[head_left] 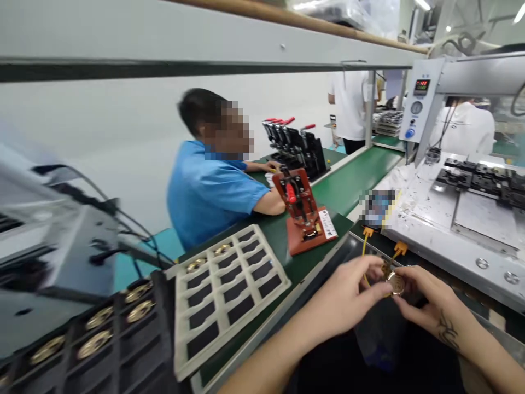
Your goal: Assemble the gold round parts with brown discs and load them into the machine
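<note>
My left hand (361,293) and my right hand (424,298) meet in front of the bench edge. Between their fingertips is a round gold watch case (396,282), its flat face turned toward me. Thumb and fingers of each hand are closed on its rim. A thin yellow cord (364,246) hangs from an orange clip (368,232) and passes by the left fingers. Another orange clip (400,249) sits just above the case. What lies behind the case, among the left fingers, is partly hidden.
On the left, a cream compartment tray (250,289) and a black tray (117,350) hold gold watch cases. A red-brown toggle-clamp fixture (293,238) stands on the green bench (334,189). A co-worker in blue (213,189) sits beyond. A metal machine (422,219) fills the right.
</note>
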Demonstrator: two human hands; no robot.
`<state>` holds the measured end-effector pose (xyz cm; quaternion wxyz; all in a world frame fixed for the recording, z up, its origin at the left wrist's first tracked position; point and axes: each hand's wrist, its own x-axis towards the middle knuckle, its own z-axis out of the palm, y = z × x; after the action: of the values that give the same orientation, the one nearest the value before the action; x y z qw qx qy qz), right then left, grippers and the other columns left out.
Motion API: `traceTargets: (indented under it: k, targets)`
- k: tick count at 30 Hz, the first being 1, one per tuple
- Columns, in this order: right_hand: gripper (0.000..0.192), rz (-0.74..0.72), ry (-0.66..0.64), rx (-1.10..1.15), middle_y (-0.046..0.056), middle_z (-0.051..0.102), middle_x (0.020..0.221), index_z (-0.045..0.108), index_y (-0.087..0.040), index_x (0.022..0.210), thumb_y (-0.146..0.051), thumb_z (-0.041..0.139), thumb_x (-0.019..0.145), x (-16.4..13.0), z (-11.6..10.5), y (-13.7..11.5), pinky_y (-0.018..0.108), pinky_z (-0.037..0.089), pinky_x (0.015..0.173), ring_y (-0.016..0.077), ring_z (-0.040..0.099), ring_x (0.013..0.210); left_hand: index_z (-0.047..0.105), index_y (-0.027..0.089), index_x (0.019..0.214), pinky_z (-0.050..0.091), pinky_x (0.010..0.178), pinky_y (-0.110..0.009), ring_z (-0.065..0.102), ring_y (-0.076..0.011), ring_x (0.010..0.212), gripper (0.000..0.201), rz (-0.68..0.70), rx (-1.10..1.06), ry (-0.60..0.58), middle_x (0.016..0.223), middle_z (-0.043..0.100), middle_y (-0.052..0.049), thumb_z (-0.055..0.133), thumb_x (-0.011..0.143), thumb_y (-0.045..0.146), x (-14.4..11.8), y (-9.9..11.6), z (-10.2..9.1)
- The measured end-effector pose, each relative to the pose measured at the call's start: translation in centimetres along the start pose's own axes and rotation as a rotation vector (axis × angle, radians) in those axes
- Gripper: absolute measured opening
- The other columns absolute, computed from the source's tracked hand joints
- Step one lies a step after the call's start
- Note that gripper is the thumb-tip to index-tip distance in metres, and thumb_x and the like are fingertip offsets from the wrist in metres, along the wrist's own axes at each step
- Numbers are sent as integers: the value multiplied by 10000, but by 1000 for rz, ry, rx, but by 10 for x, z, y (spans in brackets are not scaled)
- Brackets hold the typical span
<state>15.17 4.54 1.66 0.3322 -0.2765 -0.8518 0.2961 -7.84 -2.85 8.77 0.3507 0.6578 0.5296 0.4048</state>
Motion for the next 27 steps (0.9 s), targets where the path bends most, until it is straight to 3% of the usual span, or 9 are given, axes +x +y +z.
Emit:
traceTargets:
  k: [3, 5, 7, 10, 14, 17, 20, 23, 27]
  targets:
    - [302, 35, 113, 100, 18, 680, 803, 708, -270, 1155, -260, 763, 858, 23, 11, -1, 326, 568, 629, 197, 634, 670, 746, 218, 1069, 530, 887, -353, 701, -232, 954, 202, 269, 311, 318, 1033, 778, -93, 637, 1022, 381, 19, 12, -68]
    - [287, 71, 159, 176, 23, 674, 787, 709, -252, 1130, -284, 760, 850, 34, 17, -4, 324, 554, 610, 196, 615, 663, 720, 214, 891, 515, 872, -379, 668, -231, 866, 246, 453, 491, 427, 894, 751, -87, 584, 1031, 364, 34, 7, -111]
    - [291, 84, 167, 212, 31, 683, 795, 709, -237, 1146, -300, 750, 865, 40, 20, -5, 323, 550, 615, 196, 608, 670, 618, 231, 681, 492, 810, -379, 597, -213, 719, 368, 542, 653, 351, 689, 652, -49, 559, 1021, 361, 46, -4, -141]
    - [315, 69, 139, 207, 33, 698, 819, 696, -224, 1197, -296, 739, 893, 47, 19, -4, 313, 547, 612, 188, 608, 670, 400, 241, 525, 440, 701, -349, 451, -174, 568, 529, 545, 760, 257, 531, 451, 8, 539, 1016, 380, 59, -14, -159]
    - [306, 27, 96, 190, 30, 696, 828, 679, -221, 1202, -310, 736, 915, 72, 25, -6, 310, 548, 616, 186, 628, 674, 372, 237, 589, 401, 626, -304, 420, -147, 562, 534, 520, 543, 529, 567, 404, 36, 516, 1057, 450, 81, 9, -172]
    - [306, -23, 82, 198, 4, 645, 766, 681, -217, 1175, -313, 743, 891, 102, 43, -9, 297, 522, 600, 174, 598, 648, 500, 226, 782, 461, 655, -275, 524, -139, 612, 399, 465, 258, 685, 678, 523, 33, 529, 1072, 500, 103, 29, -205]
    - [315, -46, 14, 200, -10, 614, 739, 674, -201, 1171, -308, 737, 882, 126, 65, -3, 283, 488, 580, 162, 573, 627, 559, 210, 1029, 525, 789, -296, 655, -167, 805, 221, 381, 211, 824, 948, 677, -44, 589, 1056, 427, 102, 16, -242]
    - [300, -66, -49, 192, 3, 623, 784, 664, -192, 1187, -309, 704, 914, 137, 84, 13, 278, 483, 607, 164, 582, 666, 615, 190, 1047, 516, 877, -345, 671, -234, 952, 183, 126, 393, 854, 980, 725, -87, 565, 1034, 365, 65, -29, -247]
    - [284, -104, -75, 187, -2, 586, 795, 681, -203, 1160, -289, 693, 890, 157, 109, 32, 278, 477, 651, 162, 558, 689, 710, 192, 771, 508, 684, -308, 667, -222, 667, 190, -169, 405, 426, 661, 709, -19, 722, 855, 361, 16, -100, -200]
